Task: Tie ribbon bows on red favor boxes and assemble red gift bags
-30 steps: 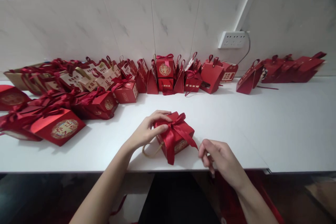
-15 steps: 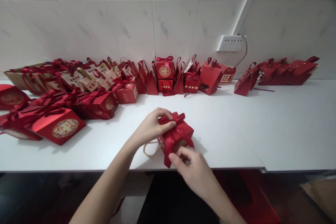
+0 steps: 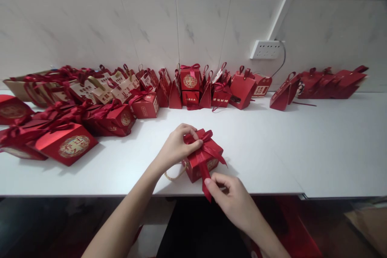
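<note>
A small red gift box [image 3: 194, 172] sits near the table's front edge, with a red ribbon bow [image 3: 206, 137] tied on its top. My left hand [image 3: 180, 142] reaches over the box's left side, thumb and fingers pinching the bow near its knot. In my right hand [image 3: 230, 194], a hanging ribbon tail [image 3: 204, 168] is pinched between thumb and forefinger, drawn toward me over the box's front. A second tail hangs loose to the right. The twisted cord handle [image 3: 174, 177] loops out from the box's left side.
Red gift boxes [image 3: 71, 145] with bows crowd the left of the white table [image 3: 260, 149]. Along the tiled wall stands a row of small red boxes and bags [image 3: 190, 80], with more red bags [image 3: 329, 82] at the far right. A power socket [image 3: 266, 50] is on the wall.
My right hand has moved slightly right and toward me, pulling the ribbon tail with it. More of the box's front shows. My left hand has stayed at the bow.
</note>
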Tool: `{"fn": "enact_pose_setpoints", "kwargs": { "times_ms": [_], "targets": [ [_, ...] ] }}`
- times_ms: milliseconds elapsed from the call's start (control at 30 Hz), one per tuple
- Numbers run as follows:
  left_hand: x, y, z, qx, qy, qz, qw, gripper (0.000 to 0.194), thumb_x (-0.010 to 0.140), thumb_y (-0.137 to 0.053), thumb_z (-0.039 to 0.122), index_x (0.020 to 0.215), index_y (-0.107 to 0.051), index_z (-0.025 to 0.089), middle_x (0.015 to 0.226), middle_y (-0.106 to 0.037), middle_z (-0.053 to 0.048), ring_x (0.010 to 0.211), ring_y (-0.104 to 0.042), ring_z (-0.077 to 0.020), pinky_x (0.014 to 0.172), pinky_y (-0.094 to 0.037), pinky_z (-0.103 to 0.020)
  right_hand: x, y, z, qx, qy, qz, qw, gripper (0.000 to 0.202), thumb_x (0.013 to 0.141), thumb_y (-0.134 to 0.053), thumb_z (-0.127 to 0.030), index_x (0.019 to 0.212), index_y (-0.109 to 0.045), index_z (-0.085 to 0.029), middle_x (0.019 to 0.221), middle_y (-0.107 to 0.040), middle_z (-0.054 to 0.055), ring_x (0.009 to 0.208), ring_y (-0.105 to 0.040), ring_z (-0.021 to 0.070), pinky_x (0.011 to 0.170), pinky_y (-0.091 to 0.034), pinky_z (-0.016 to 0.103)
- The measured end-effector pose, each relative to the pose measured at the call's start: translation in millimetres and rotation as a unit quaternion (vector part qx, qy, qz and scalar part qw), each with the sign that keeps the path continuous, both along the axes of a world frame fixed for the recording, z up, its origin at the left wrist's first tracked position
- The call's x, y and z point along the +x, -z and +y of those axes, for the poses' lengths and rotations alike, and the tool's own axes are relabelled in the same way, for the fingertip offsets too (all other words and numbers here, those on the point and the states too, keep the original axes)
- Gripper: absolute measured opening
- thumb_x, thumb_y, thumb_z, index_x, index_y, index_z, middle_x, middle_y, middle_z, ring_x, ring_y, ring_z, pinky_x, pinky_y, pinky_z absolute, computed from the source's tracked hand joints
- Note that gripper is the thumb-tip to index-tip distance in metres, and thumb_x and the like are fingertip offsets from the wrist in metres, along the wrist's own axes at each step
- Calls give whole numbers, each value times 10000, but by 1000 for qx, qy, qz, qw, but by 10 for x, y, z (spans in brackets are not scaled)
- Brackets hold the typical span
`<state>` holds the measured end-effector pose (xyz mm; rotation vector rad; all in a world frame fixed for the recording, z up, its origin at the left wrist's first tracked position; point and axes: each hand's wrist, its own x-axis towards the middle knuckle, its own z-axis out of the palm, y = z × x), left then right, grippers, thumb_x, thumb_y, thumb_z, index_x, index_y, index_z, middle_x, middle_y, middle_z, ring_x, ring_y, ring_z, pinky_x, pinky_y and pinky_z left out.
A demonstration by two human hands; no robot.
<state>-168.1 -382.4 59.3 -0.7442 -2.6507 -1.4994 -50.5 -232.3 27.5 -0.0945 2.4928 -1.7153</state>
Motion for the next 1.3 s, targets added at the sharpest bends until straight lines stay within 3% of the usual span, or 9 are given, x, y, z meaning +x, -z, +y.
{"fn": "enact_pose_setpoints", "kwargs": {
  "times_ms": [133,233,333,433,567,700,867,1000,1300],
  "targets": [
    [-19,6,-7,4,9,-4,1000,161,743,-627,342,695,-593,193,1039,-579,-60,1038,-560,-226,956,-418,-396,-194,-167,330,49,98,67,992,437,831,-488,-557,602,-528,-187,574,-483,-18,578,-457,130,580,-387,263],
    [-12,4,-22,12,24,1,1000,181,748,-633,375,767,-603,197,1076,-576,-66,1056,-555,-225,966,-405,-390,-553,-250,477,42,166,161,972,303,777,-596,-496,793,-610,-194,845,-622,31,800,-562,179,725,-437,296],
    [66,15,-72,50,-53,50,996,259,785,-581,419,935,-578,207,1145,-549,-78,1111,-516,-229,960,-395,-385,-899,-250,496,-20,55,135,989,341,751,-638,-442,980,-622,-190,1037,-630,68,916,-581,189,781,-449,315],
    [224,36,-140,47,-193,67,978,288,828,-491,482,871,-526,199,948,-574,-54,937,-546,-215,836,-418,-357,-1035,-222,444,-53,-35,97,993,271,763,-632,-420,854,-628,-165,866,-643,39,815,-579,163,761,-435,308],
    [407,52,-144,1,-206,-57,977,408,827,-436,588,682,-445,207,615,-491,29,606,-482,-156,611,-363,-285,-918,-227,345,-85,-20,78,993,284,768,-623,-420,670,-556,-162,664,-537,-27,630,-478,106,626,-374,259],
    [369,53,-65,30,-196,-82,977,453,828,-418,595,602,-368,205,544,-415,45,550,-418,-134,549,-313,-256,-753,-243,265,-117,1,47,992,351,788,-590,-445,600,-471,-174,578,-437,-59,555,-392,84,567,-322,242],
    [257,40,-40,1,-188,-79,979,417,831,-447,502,560,-345,202,518,-377,48,522,-372,-123,513,-263,-250,-644,-180,219,-154,20,31,987,348,776,-605,-465,629,-473,-179,588,-444,-56,554,-397,86,559,-329,238],
    [348,63,-56,68,-171,-89,979,292,814,-471,368,598,-374,198,556,-397,51,546,-380,-112,528,-284,-234,-582,-129,192,-181,42,22,982,377,780,-598,-490,606,-454,-187,552,-417,-57,526,-367,85,520,-306,231],
    [608,254,-45,236,-190,-133,944,287,801,-492,365,601,-365,203,568,-362,49,537,-333,-105,526,-316,-225,-526,-12,125,-316,69,-34,946,420,728,-666,-453,559,-393,-182,552,-325,-66,507,-250,63,470,-205,218]
  ]
}}
